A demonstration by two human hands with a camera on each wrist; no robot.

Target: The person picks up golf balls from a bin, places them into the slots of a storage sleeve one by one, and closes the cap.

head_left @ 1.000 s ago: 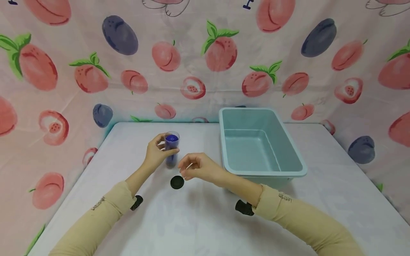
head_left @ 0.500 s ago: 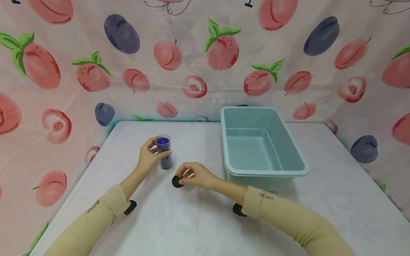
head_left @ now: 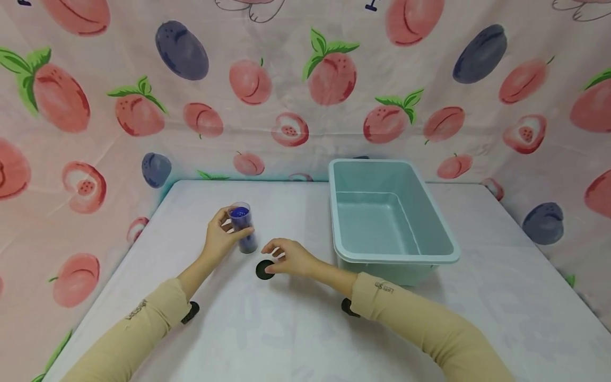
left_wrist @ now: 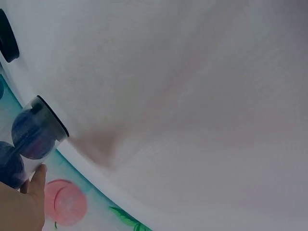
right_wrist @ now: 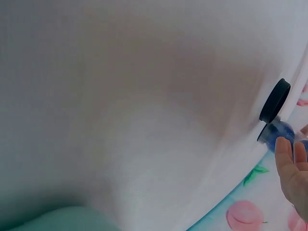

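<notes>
I am seeing the clear tube (head_left: 242, 228) of blue balls standing upright on the white table (head_left: 296, 329), long axis vertical, open mouth facing up. My left hand (head_left: 220, 236) is curling around it. My right hand (head_left: 290, 257) is hovering with loosely bent fingers touching the black lid (head_left: 263, 270), lying flat just beside the tube.

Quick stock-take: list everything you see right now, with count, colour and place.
tube: 1, clear with blue balls inside, upright on table, left of centre
cap: 1, black, flat on table in front of tube
bin: 1, pale teal, right of centre
table: 1, white
backdrop: 1, pink with peach and plum print, behind and at sides
left hand: grip round tube
right hand: fingertips at cap
sleeves: 2, beige
</notes>
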